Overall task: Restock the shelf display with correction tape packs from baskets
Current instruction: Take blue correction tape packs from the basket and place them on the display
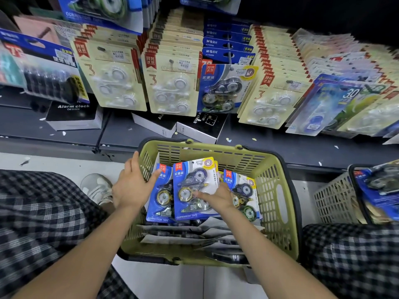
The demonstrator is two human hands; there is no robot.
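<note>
A green plastic basket [272, 182] stands on the floor between my knees, holding several blue correction tape packs. My left hand [131, 186] reaches over the basket's left rim with straight fingers, the thumb touching the leftmost pack [159, 203]. My right hand [218, 197] lies on the front middle pack [190, 182], index finger stretched across its blister; whether the fingers grip it is unclear. A third pack [244, 186] leans to the right. On the shelf, one matching blue pack [224, 89] hangs on a hook between rows of beige packs [170, 83].
A second, grey basket [332, 199] with more blue packs stands at the right. Alarm clock boxes [73, 115] lie on the dark lower shelf [302, 145] under the hanging packs. My checked trouser legs flank the green basket, with a shoe [97, 186] to the left.
</note>
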